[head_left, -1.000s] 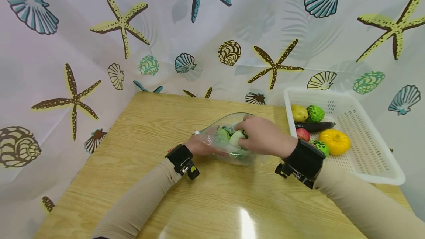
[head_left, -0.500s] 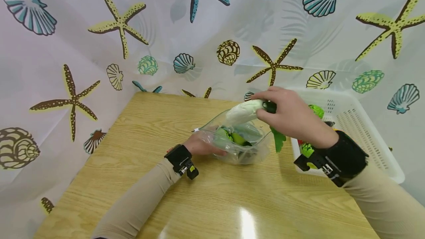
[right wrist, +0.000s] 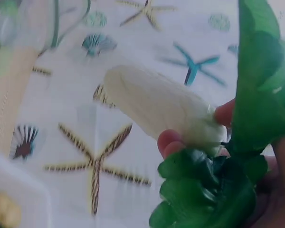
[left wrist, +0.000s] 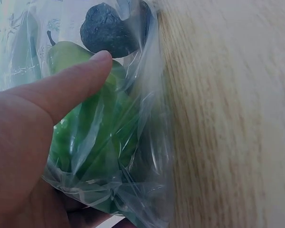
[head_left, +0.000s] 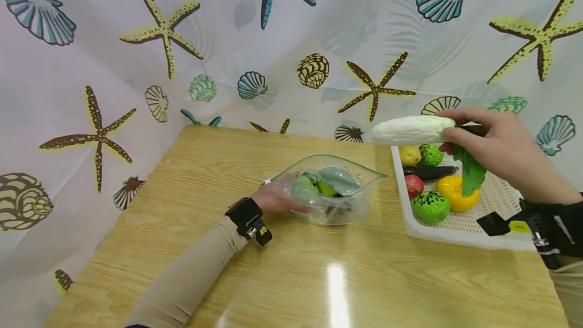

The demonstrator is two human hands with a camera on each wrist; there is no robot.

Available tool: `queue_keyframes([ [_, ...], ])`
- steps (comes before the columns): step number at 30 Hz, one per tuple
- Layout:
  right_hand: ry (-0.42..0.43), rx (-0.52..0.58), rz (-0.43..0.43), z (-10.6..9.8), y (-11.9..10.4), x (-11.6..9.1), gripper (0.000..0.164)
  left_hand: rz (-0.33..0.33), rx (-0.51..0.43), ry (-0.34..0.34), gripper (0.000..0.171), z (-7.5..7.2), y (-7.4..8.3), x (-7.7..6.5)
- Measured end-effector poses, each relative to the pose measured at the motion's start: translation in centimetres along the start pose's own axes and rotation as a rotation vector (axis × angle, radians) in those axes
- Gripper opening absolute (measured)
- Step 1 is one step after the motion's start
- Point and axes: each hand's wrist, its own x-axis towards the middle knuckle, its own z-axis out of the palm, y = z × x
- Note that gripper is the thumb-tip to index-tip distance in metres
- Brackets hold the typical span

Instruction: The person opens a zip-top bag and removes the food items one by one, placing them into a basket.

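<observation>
A white radish (head_left: 412, 130) with green leaves (head_left: 472, 171) is held up over the basket. The right hand (head_left: 505, 148) pinches it near its leafy end, between thumb and fingers; the leaves hang below the hand. On the table a clear zip bag (head_left: 364, 191) stands with its mouth spread wide. Gripping the bag's left side is the left hand (head_left: 275, 200). In the left wrist view, its thumb presses the plastic over a green pear-shaped piece with a stem (left wrist: 71, 54). Beyond the thumb tip, a dark, rough round piece (left wrist: 109, 31) shows through the plastic.
A white plastic basket (head_left: 455, 243) stands at the right. Inside are a potato (head_left: 410, 156), a dark eggplant (head_left: 432, 173), a red fruit (head_left: 414, 185), a yellow pumpkin (head_left: 455, 191) and speckled green balls (head_left: 430, 206). A patterned curtain (head_left: 273, 54) hangs behind the wooden table (head_left: 291, 277).
The right hand has drawn the white radish up out of the bag and carried it right, over the basket. The left hand has stayed on the bag.
</observation>
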Motion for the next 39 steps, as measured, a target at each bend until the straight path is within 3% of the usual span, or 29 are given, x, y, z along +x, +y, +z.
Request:
queue_keyframes([
  [7, 0.113, -0.230, 0.114, -0.4, 6.8, 1.5, 0.053, -0.035, -0.040, -0.042, 0.105, -0.1, 0.1, 0.1],
  [13, 0.094, -0.420, 0.147, -0.2, 12.9, 3.3, 0.052, -0.047, -0.062, -0.050, 0.105, 0.0, 0.0, 0.1],
  [17, 0.067, -0.482, 0.215, 0.0, 15.8, 4.6, 0.050, -0.044, -0.066, -0.027, 0.106, 0.1, -0.2, 0.1],
  [20, 0.032, -0.504, 0.283, 0.4, 17.5, 5.2, 0.043, -0.034, -0.017, -0.018, 0.107, 0.1, -0.3, 0.1],
  [26, -0.026, -0.502, 0.341, 1.1, 19.5, 5.6, 0.037, -0.044, 0.046, -0.033, 0.107, 0.0, 0.0, 0.1],
  [34, -0.141, -0.477, 0.289, 1.2, 19.6, 5.3, 0.042, -0.044, 0.025, -0.050, 0.107, 0.0, -0.1, 0.4],
  [39, -0.167, -0.492, 0.244, 1.8, 18.6, 5.4, 0.044, -0.046, 0.011, -0.058, 0.105, 0.0, -0.1, 0.3],
])
